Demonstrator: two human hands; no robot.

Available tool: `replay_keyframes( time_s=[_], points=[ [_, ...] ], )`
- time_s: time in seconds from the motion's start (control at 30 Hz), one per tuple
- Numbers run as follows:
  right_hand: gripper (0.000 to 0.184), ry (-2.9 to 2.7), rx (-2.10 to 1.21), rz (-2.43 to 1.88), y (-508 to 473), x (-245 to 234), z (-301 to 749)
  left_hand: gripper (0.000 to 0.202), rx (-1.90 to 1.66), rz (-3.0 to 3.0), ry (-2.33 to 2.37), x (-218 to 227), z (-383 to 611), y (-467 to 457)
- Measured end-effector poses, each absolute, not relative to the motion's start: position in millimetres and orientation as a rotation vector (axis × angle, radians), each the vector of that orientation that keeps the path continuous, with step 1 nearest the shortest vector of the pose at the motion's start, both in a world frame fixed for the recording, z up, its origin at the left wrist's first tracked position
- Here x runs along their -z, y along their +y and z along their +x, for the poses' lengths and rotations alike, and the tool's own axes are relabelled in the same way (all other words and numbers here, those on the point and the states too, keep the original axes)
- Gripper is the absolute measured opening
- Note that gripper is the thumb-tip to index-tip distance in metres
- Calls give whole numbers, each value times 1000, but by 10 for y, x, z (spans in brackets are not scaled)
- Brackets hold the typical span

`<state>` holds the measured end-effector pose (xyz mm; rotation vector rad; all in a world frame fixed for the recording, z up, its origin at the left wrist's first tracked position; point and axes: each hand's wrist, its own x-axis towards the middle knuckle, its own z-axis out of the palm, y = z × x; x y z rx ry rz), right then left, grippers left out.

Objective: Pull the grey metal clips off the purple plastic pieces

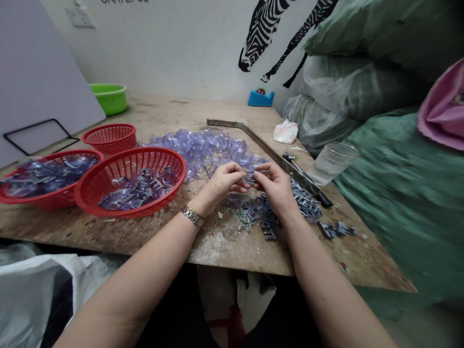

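My left hand point(225, 182) is closed, its thumb and fingertips pinched together over the worktable point(232, 251). Just to its right, my right hand point(274, 187) is closed too, thumb against forefinger. Whatever sits between the fingertips is small and blurs into the clear purplish plastic pieces point(199, 147) heaped behind. Dark grey plastic parts point(306, 200) lie in a pile under and beside my right hand. Below the two hands are small thin pins point(244, 218), scattered loosely. A red basket point(176, 193) left of my hands holds clear pieces with grey parts point(139, 188) among them.
Another red basket point(61, 198) with similar pieces and a smaller red one point(109, 137) stand at the left. A bent metal bar point(264, 145) lies behind my right hand. The glass of water point(331, 164) tilts near the right edge, beside green sacks point(395, 193).
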<state>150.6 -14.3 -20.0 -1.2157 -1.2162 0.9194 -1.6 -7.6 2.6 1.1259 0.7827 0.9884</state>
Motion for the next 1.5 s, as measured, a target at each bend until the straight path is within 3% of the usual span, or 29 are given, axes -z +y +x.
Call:
replay_keyframes(
  time_s=[0.53,0.9,1.1,1.33,1.5],
  points=[
    [44,-1360,-1004,-1065,-149,236,1521,11,-1051,1003,742,54,-50,32],
    [19,-1466,-676,-1101,-173,250,1506,9,-986,962,684,63,-73,37],
    [20,-1388,-624,-1167,-194,175,1507,7,-966,953,660,82,-74,49],
    [44,-1144,-1046,-1218,-166,164,1536,11,-951,940,672,56,-55,26],
    [48,-1083,-1167,-1161,-184,148,1515,11,-959,940,666,52,-57,29]
  ],
)
